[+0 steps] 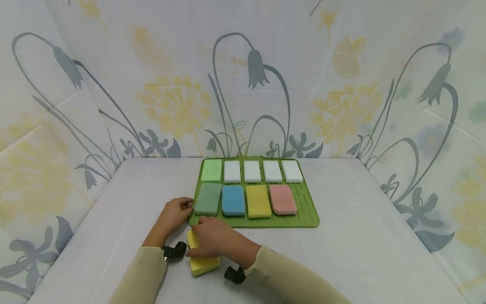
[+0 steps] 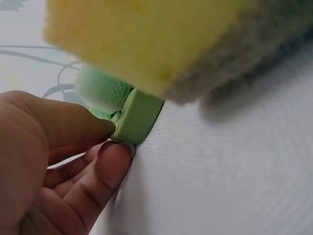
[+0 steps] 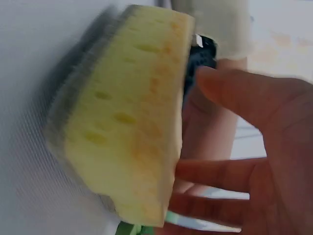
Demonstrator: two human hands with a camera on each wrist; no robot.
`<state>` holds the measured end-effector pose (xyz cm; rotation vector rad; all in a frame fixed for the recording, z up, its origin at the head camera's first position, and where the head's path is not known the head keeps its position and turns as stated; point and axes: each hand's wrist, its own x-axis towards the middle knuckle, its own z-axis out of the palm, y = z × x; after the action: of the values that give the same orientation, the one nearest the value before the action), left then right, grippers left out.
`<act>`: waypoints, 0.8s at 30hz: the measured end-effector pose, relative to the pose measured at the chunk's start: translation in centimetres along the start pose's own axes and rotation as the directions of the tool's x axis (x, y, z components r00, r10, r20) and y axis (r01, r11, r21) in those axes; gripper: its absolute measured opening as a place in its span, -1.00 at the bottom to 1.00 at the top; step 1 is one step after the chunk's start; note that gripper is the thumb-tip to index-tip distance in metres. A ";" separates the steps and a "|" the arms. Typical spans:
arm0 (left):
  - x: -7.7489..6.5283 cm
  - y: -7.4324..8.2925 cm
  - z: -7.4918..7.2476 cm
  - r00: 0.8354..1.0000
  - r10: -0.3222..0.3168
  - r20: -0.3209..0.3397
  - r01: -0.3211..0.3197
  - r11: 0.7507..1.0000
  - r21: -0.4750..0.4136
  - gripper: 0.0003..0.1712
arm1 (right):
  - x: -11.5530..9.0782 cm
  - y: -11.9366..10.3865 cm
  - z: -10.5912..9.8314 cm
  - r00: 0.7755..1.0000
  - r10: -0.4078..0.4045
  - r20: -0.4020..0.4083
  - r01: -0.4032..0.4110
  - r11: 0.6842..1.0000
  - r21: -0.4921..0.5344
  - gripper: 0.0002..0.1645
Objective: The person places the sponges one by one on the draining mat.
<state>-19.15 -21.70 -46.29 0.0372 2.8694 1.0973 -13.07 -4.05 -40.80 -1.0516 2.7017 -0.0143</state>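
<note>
My left hand pinches the lower left edge of a green ridged mat between thumb and fingers. In the left wrist view the mat's rim sits at the thumb tip. Below that corner, a yellow sponge with a grey scouring layer lies on the table, grey side down. Over it is my right hand, palm down and fingers extended across its top face. The right wrist view shows the thumb just off the upper face of the sponge.
On the mat's back row are a speckled light green sponge and several white sponges. In front of them lie a green sponge, a blue one, a yellow one and a pink one. Patterned cloth rises behind.
</note>
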 end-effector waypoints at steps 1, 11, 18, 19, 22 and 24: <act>0.0 0.0 0.0 1.000 0.003 0.001 -0.003 1.000 0.000 -0.57 | 0.1 -0.3 0.1 1.000 0.022 -0.002 -0.022 1.000 -0.020 -0.25; 0.0 -0.2 0.1 1.000 -0.001 0.027 0.002 0.998 -0.058 -0.56 | 0.6 -1.3 0.8 0.996 0.082 -0.019 -0.083 0.989 -0.122 -0.30; 0.1 -0.3 -0.1 1.000 -0.022 0.020 0.023 0.999 -0.042 -0.56 | 0.1 -0.2 1.0 0.999 0.045 0.021 -0.044 0.998 -0.046 -0.34; 0.1 -0.3 -0.1 1.000 -0.020 0.020 0.020 0.999 -0.039 -0.56 | -0.1 0.0 0.9 0.999 0.037 0.023 -0.037 0.999 -0.027 -0.36; 0.1 -0.2 -0.1 1.000 -0.017 0.020 0.017 0.999 -0.040 -0.56 | -0.5 0.7 0.8 0.999 0.024 0.024 -0.025 1.000 0.019 -0.36; 0.0 -0.2 -0.1 1.000 -0.017 0.023 0.018 0.999 -0.039 -0.56 | -0.9 1.2 0.8 1.000 0.023 0.018 -0.024 0.999 0.048 -0.34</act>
<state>-19.20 -21.91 -46.34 0.0223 2.8224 1.1420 -13.06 -2.51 -41.45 -1.0010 2.6834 -0.0658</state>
